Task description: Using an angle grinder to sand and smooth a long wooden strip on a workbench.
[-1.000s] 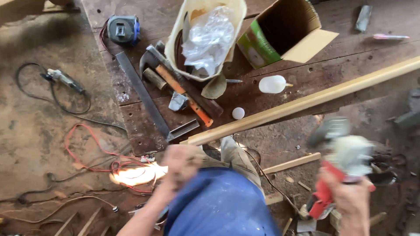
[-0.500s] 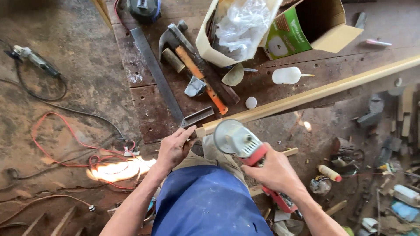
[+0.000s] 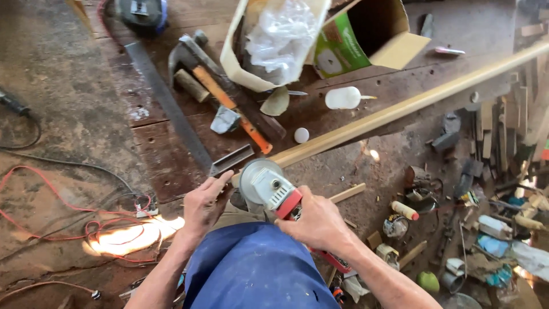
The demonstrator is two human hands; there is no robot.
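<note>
My right hand [image 3: 316, 222] grips a red and grey angle grinder [image 3: 267, 186], its round guard sitting at the near end of a long pale wooden strip [image 3: 400, 107]. That strip lies along the front edge of a dark wooden bench [image 3: 171, 137]. My left hand [image 3: 204, 201] rests beside the grinder's guard, fingers on the end of the strip, just below a short metal angle piece [image 3: 231, 160]. My knee in blue trousers [image 3: 251, 269] is under both hands.
On the bench lie a steel ruler [image 3: 168, 103], hammers with an orange handle [image 3: 229, 100], a white squeeze bottle [image 3: 343, 97], a cream container with plastic [image 3: 274, 40] and a cardboard box [image 3: 366, 34]. Red cables [image 3: 86, 229] cross the floor at left; scrap and tools litter the right.
My right hand brought the grinder from the far right up to the strip's end. My left hand opened and moved onto the strip beside it. The view has closed in.
</note>
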